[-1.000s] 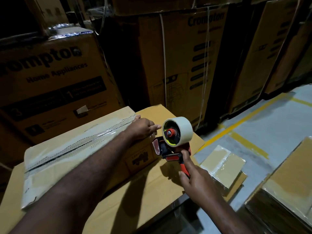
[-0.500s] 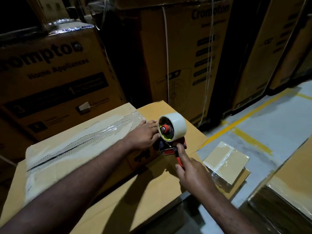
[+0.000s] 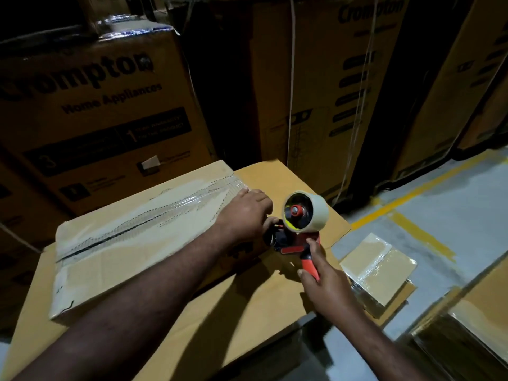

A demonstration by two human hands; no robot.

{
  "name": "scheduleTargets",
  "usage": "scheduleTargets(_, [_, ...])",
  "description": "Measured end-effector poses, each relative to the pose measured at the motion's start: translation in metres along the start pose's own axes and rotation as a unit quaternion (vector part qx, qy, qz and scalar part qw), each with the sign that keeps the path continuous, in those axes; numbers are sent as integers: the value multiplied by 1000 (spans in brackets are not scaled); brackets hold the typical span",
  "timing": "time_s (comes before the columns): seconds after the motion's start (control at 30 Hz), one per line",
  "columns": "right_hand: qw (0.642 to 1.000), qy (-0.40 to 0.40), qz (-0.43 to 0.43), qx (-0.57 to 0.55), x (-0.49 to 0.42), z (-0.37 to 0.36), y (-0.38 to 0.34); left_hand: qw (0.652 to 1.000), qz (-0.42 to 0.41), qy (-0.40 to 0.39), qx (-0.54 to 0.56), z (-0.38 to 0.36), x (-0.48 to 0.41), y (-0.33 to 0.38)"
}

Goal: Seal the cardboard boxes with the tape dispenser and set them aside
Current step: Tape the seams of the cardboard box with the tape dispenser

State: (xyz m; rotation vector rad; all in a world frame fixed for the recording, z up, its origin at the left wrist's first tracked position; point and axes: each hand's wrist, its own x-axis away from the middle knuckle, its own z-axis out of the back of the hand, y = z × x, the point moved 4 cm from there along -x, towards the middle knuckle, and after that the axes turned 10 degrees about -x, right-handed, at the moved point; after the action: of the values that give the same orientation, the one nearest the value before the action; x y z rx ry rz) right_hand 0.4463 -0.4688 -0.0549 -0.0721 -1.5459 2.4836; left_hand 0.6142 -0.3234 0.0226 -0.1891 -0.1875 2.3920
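A flat cardboard box (image 3: 115,251) lies on a larger cardboard sheet (image 3: 247,312), with clear tape along its top seam. My left hand (image 3: 244,215) rests on the box's right end, its fingers curled over the edge beside the dispenser's front. My right hand (image 3: 324,281) grips the red handle of the tape dispenser (image 3: 299,229), which carries a pale tape roll (image 3: 310,213) and is pressed against the box's right end face.
Tall printed cartons (image 3: 96,111) stand close behind and to the left. A small taped box (image 3: 379,273) sits on the grey floor to the right, another carton (image 3: 478,320) at the lower right. Yellow floor lines (image 3: 417,193) run along the stack.
The dispenser has moved left up to the box's end. My left hand slid to the box's right edge and now touches the dispenser's front.
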Motion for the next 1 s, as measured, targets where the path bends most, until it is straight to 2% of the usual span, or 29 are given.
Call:
scheduleTargets(0.17, [999,-30,-6,-18,-14,16,-5,999,42,18,-16,2,4,2])
scheduleTargets(0.27, [985,-71,-72,-140,-21,17,-2,997,64,41,-1,-1,21,-12])
scheduleTargets(0.33, [967,-90,-103,-215,-27,14,-6,993,111,23,6,-6,34,-25])
scheduleTargets(0.4, [960,-95,-109,-240,-37,8,-12,986,165,-2,2,-10,43,-38])
scheduleTargets(0.47, [956,-103,-111,-253,-52,-2,-19,983,183,-10,-25,-10,49,-44])
scheduleTargets(0.73, [925,-116,-123,-340,-127,-60,-51,989,114,7,-91,-8,106,-38])
scheduleTargets(0.9, [948,-99,-117,-278,-152,-93,-43,991,63,39,-107,-7,148,-51])
scheduleTargets(1.0, [965,-54,-133,-218,-157,-113,-23,990,36,66,-123,-8,175,-61])
